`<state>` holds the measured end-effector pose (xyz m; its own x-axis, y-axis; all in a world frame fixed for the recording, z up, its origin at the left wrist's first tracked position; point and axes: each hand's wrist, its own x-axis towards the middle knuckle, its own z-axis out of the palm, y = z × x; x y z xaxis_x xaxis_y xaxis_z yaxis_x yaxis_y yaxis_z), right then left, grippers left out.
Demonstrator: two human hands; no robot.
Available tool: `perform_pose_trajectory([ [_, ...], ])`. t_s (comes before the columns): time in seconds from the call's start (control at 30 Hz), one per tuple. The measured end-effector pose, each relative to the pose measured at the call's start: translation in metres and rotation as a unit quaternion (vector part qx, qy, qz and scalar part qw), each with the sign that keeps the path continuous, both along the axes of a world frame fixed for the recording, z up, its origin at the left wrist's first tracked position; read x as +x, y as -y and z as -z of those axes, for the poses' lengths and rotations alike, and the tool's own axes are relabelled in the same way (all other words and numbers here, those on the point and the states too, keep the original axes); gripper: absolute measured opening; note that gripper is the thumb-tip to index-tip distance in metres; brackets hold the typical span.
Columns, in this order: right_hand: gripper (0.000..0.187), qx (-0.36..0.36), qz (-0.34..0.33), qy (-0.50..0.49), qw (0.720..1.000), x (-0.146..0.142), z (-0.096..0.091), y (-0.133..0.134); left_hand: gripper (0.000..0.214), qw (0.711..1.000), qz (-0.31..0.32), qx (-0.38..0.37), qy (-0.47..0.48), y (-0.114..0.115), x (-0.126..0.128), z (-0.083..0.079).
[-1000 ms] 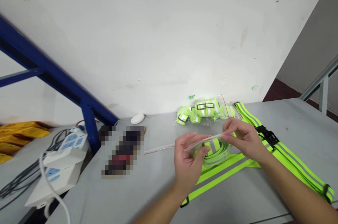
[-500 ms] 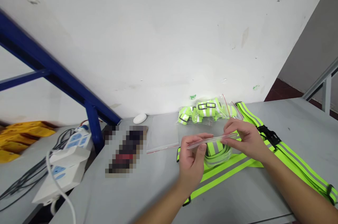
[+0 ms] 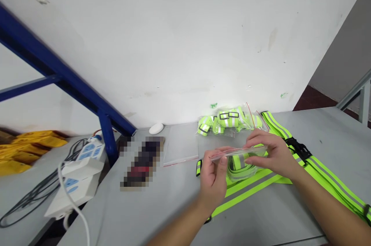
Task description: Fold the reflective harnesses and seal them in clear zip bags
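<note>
A clear zip bag (image 3: 236,175) with a rolled neon-yellow reflective strap (image 3: 239,161) inside hangs between my hands. My left hand (image 3: 213,174) pinches the left end of the bag's red-lined top edge. Fingers and thumb of my right hand (image 3: 268,153) are closed on the same edge near its right end. Beneath and to the right lie loose neon reflective straps (image 3: 252,190) with a black buckle (image 3: 298,149). Behind my hands, by the wall, sit several bagged rolled straps (image 3: 228,119).
A flat clear zip bag (image 3: 181,145) lies left of my hands, near a white oval object (image 3: 156,128) and a blurred-out item (image 3: 143,164). Power strips (image 3: 84,176) with cables and yellow packets (image 3: 31,149) are far left, beyond a blue metal frame (image 3: 107,137).
The camera view has shifted slightly, so everything sits a little further right. My right fingers have moved a little along the bag's top edge; both hands keep their hold.
</note>
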<state>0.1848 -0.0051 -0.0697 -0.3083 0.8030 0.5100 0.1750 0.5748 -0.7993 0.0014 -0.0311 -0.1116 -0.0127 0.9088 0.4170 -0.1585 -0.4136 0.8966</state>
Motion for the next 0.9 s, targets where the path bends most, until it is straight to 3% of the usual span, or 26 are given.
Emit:
perform_pose_trajectory([
  [0.1,0.007,-0.001,-0.002,-0.004,1.0,-0.004,-0.001,0.004,0.01,1.0,0.003,0.01,-0.003,0.002,0.001,0.0],
  [0.2,0.014,-0.01,-0.002,-0.013,1.0,-0.006,0.0,0.007,0.011,1.0,0.009,0.005,-0.005,0.004,0.001,0.0],
  [0.4,0.01,-0.04,-0.005,-0.014,0.999,-0.008,-0.001,0.007,0.02,0.994,0.038,-0.097,-0.018,0.001,-0.002,-0.012],
  [0.5,0.006,-0.035,-0.008,-0.01,0.999,-0.008,-0.001,0.006,0.017,0.992,0.07,-0.105,-0.025,-0.003,-0.003,-0.02],
  [0.63,0.008,-0.045,-0.013,-0.008,0.999,-0.007,0.001,0.005,0.016,0.99,0.062,-0.125,-0.035,-0.005,-0.004,-0.02],
  [0.9,0.003,-0.04,-0.013,-0.009,0.999,-0.012,-0.001,0.008,0.013,0.996,0.036,-0.067,-0.049,-0.005,-0.005,-0.021],
])
